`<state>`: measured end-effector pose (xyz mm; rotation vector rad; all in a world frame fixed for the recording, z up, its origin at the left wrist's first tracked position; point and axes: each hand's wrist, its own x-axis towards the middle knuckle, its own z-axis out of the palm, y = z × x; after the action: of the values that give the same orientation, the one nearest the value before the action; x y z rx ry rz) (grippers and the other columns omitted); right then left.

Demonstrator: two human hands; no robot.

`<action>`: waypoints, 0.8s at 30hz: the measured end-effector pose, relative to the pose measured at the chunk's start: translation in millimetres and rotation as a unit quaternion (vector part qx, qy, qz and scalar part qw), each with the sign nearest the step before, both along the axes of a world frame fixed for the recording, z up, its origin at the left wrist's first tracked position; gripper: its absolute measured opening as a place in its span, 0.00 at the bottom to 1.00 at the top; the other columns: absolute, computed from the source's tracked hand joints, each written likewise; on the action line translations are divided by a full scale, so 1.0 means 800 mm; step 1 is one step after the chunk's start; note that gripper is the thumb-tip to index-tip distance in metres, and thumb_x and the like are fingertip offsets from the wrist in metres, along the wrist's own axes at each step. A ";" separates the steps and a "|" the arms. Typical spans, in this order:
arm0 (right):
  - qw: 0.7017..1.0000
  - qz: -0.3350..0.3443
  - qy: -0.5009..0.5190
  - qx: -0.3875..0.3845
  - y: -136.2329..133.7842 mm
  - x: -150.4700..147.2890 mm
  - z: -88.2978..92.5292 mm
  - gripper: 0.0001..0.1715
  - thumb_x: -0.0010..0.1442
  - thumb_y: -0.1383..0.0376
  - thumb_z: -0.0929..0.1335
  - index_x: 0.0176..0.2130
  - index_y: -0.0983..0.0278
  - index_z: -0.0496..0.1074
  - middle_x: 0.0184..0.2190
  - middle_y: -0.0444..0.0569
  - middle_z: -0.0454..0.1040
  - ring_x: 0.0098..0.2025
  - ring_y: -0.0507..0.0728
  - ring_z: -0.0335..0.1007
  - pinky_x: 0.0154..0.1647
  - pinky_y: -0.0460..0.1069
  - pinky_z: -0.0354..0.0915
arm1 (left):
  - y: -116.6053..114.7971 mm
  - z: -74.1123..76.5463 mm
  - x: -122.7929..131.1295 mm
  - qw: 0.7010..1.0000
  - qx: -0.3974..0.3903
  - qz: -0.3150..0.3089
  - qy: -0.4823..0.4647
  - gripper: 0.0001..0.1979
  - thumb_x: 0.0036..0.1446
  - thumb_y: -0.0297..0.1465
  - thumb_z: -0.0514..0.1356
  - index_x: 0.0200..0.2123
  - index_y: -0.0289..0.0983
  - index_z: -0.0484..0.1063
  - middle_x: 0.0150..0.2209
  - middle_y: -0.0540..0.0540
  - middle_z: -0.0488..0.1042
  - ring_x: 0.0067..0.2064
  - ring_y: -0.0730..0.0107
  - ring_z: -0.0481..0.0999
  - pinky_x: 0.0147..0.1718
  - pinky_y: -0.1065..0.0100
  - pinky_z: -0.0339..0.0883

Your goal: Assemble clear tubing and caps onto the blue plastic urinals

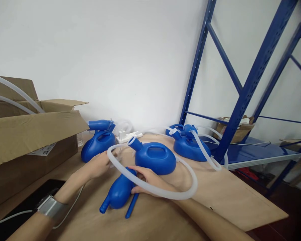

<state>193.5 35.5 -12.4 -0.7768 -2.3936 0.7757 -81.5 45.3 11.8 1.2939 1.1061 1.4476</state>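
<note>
My right hand is closed around the wide end of a blue bulb-shaped funnel piece with a narrow spout, low over the table. A slim blue handle or strip sticks out beside it. My left hand is just to the left, near the loop of a translucent corrugated hose. Its fingertips are blurred and partly behind the hose, so their grip is unclear. Behind my right hand stands a blue urinal bottle with a handle opening and a white-rimmed neck.
An open cardboard box with hoses stands at left. Another blue bottle is beside it, and more bottles stand at right by the blue shelf frame. A white power strip lies by the wall; a cable crosses at left.
</note>
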 end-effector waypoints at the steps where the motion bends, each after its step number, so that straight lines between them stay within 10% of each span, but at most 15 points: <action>1: 0.997 0.017 0.042 -0.059 0.003 -0.001 -0.004 0.54 0.54 0.59 0.79 0.71 0.54 0.55 0.57 0.52 0.74 0.51 0.61 0.77 0.51 0.53 0.74 | -0.001 0.005 0.005 0.996 0.019 0.002 0.088 0.08 0.47 0.27 0.68 0.33 0.44 0.82 0.40 0.44 0.83 0.54 0.45 0.77 0.50 0.64 0.71; 5: 0.979 0.027 0.161 -0.124 0.014 -0.004 -0.005 0.55 0.55 0.64 0.77 0.72 0.55 0.51 0.61 0.57 0.68 0.54 0.62 0.74 0.51 0.56 0.74 | -0.008 0.026 0.025 0.979 0.028 0.012 0.201 0.12 0.55 0.37 0.63 0.39 0.40 0.81 0.44 0.43 0.82 0.48 0.52 0.78 0.47 0.62 0.72; 13: 0.985 0.078 0.152 0.003 0.028 -0.009 0.045 0.20 0.64 0.53 0.72 0.51 0.59 0.79 0.46 0.52 0.75 0.45 0.59 0.75 0.48 0.54 0.73 | -0.024 0.047 0.052 0.984 -0.119 0.046 -0.124 0.08 0.54 0.28 0.63 0.39 0.35 0.77 0.36 0.44 0.78 0.33 0.70 0.75 0.31 0.72 0.71; 18: 0.984 0.051 0.164 0.042 0.020 -0.016 0.049 0.17 0.67 0.51 0.68 0.45 0.59 0.80 0.43 0.51 0.75 0.46 0.60 0.73 0.51 0.56 0.71 | -0.031 0.041 0.057 0.996 -0.081 0.013 0.021 0.13 0.54 0.34 0.65 0.41 0.33 0.79 0.32 0.46 0.78 0.28 0.71 0.71 0.24 0.72 0.64; 24: 0.976 0.032 0.210 0.051 0.023 -0.021 0.035 0.18 0.67 0.50 0.67 0.43 0.58 0.81 0.50 0.54 0.65 0.50 0.61 0.70 0.52 0.59 0.73 | -0.039 0.040 0.061 0.977 0.018 -0.022 0.213 0.30 0.62 0.53 0.54 0.56 0.38 0.76 0.58 0.39 0.76 0.59 0.49 0.73 0.54 0.56 0.68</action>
<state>176.9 53.6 15.5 -0.4426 -2.0643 0.7509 -32.6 14.3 43.8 1.6944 1.3189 1.1895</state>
